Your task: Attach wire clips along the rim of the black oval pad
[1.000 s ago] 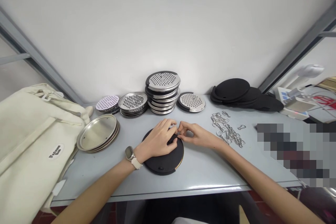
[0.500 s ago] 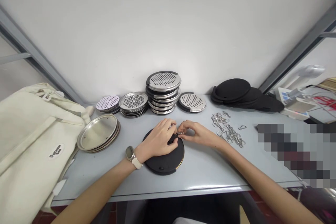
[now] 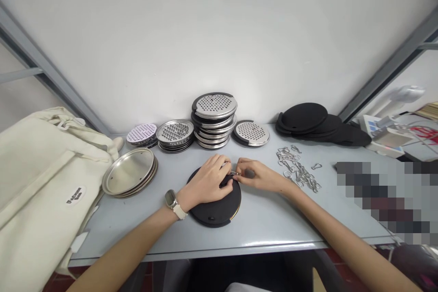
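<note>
On the table in front of me lies a black round cover [image 3: 215,212] with a thin gold-coloured edge showing at its right. My left hand [image 3: 209,178] lies across the cover, its fingers bent over the far part and closed on it near a small metal snap hook [image 3: 234,173]. Thumb and fingers of my right hand [image 3: 253,174] pinch that hook at the cover's far right edge. How far the hook goes into the cover is hidden by the fingers. Loose snap hooks [image 3: 301,174] and rings lie in a pile to the right.
Behind stand a tall stack of round graters [image 3: 215,124], a single grater [image 3: 251,133] and lower grater stacks [image 3: 175,133]. Round metal plates [image 3: 128,171] lie left, beside a cream bag [image 3: 41,178]. Black round covers [image 3: 304,118] pile up at the back right.
My right hand's fingers have shifted slightly around the snap hook. The left hand stays on the black cover; the whole view has moved a little.
</note>
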{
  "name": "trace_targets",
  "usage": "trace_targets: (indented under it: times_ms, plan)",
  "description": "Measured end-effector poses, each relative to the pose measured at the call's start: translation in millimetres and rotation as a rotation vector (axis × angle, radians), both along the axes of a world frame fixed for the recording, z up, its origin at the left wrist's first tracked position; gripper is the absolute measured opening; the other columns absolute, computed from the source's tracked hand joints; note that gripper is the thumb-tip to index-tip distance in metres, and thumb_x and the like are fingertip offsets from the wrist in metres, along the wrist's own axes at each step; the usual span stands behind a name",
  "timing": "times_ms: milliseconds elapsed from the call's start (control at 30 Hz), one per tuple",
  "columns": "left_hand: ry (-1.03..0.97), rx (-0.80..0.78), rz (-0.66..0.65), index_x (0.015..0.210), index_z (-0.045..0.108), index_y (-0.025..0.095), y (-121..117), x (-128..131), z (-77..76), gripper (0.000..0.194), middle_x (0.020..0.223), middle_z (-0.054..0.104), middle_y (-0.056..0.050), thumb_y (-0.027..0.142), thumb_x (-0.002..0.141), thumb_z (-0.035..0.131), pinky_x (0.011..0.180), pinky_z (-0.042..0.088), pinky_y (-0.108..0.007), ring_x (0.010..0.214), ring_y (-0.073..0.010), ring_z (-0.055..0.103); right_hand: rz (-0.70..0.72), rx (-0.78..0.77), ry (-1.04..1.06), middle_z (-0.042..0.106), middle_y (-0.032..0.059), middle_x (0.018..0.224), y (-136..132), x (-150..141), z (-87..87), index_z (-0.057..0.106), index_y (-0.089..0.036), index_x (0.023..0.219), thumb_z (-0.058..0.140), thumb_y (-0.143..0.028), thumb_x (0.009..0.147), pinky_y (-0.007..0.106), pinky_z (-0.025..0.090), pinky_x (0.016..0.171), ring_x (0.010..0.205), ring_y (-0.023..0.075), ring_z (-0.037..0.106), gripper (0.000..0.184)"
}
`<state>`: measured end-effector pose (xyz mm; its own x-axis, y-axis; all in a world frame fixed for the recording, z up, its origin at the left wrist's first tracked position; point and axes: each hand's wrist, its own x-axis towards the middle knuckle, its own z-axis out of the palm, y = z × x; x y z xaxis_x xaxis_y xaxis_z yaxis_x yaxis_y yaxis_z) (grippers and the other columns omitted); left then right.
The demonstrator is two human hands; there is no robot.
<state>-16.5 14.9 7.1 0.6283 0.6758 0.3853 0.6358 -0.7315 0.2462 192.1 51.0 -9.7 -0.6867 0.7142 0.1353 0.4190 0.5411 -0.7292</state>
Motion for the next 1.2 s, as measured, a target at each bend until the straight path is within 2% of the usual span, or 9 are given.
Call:
trace_targets:
  times_ms: [133, 333, 533, 700, 800, 1033, 1200]
  plan:
    - [0.001, 0.002, -0.003, 0.087, 0.045, 0.019, 0.4, -0.1, 0.4, 0.009, 0.101, 0.052, -0.007, 0.016, 0.081, 0.051, 0.085, 0.045, -0.039, 0.097, -0.0234, 0.05, 0.002, 0.005, 0.033, 0.055, 0.0021, 0.082, -1.4, -1.2, 0.1, 0.053, -0.018, 0.074, 0.055, -0.036, 0.088, 0.027, 0.045, 0.07, 0.072, 0.014, 0.053, 0.023]
    - [0.008, -0.01, -0.006, 0.087, 0.045, 0.019, 0.3, 0.0, 1.2, 0.009, 0.097, 0.05, -0.006, 0.016, 0.081, 0.051, 0.083, 0.045, -0.037, 0.094, -0.0224, 0.049, 0.023, -0.1, 0.043, 0.05, -0.005, 0.065, -1.4, -0.4, 0.1, 0.05, -0.019, 0.09, 0.053, -0.035, 0.088, 0.023, 0.04, 0.059, 0.06, 0.0108, 0.044, 0.017]
    - [0.004, -0.009, -0.006, 0.087, 0.046, 0.019, 0.6, -0.1, -0.1, 0.008, 0.098, 0.05, -0.007, 0.016, 0.081, 0.051, 0.084, 0.045, -0.038, 0.095, -0.0227, 0.049, 0.03, -0.136, -0.007, 0.045, -0.0062, 0.06, -0.1, 0.3, -1.1, 0.048, -0.019, 0.078, 0.051, -0.037, 0.088, 0.022, 0.035, 0.054, 0.055, 0.0095, 0.038, 0.02]
    - [0.015, -0.01, -0.003, 0.087, 0.046, 0.018, 0.2, -0.2, 1.2, 0.008, 0.102, 0.05, -0.008, 0.017, 0.082, 0.052, 0.085, 0.045, -0.038, 0.097, -0.0231, 0.048, 0.06, -0.108, -0.067, 0.039, -0.0069, 0.058, -2.1, 1.7, 4.0, 0.044, -0.019, 0.071, 0.047, -0.021, 0.082, 0.022, 0.03, 0.05, 0.053, 0.0089, 0.032, 0.011]
    - [0.028, -0.013, -0.004, 0.087, 0.047, 0.018, 0.0, -0.3, 1.3, 0.007, 0.103, 0.049, -0.008, 0.016, 0.082, 0.051, 0.086, 0.045, -0.038, 0.098, -0.0231, 0.048, 0.066, -0.087, -0.098, 0.036, -0.0074, 0.057, -3.3, 1.3, 6.6, 0.04, -0.02, 0.068, 0.043, -0.015, 0.079, 0.022, 0.027, 0.05, 0.052, 0.0086, 0.03, 0.013]
    - [0.02, -0.019, -0.045, 0.093, 0.048, 0.018, 0.2, -0.3, 0.9, 0.009, 0.104, 0.05, -0.008, 0.014, 0.085, 0.048, 0.086, 0.044, -0.038, 0.098, -0.0225, 0.049, 0.037, -0.011, -0.136, 0.031, -0.0071, 0.055, -5.0, -2.4, 5.3, 0.031, -0.02, 0.061, 0.039, -0.015, 0.082, 0.023, 0.026, 0.05, 0.051, 0.0087, 0.026, 0.023]
    - [0.055, -0.029, -0.055, 0.089, 0.046, 0.018, 1.4, -0.4, 1.2, 0.006, 0.092, 0.051, -0.005, 0.014, 0.085, 0.048, 0.084, 0.043, -0.036, 0.09, -0.021, 0.049, 0.054, 0.013, -0.139, 0.034, -0.0062, 0.055, -5.2, -3.8, 4.9, 0.032, -0.02, 0.061, 0.037, -0.018, 0.087, 0.024, 0.027, 0.052, 0.051, 0.0092, 0.03, 0.026]
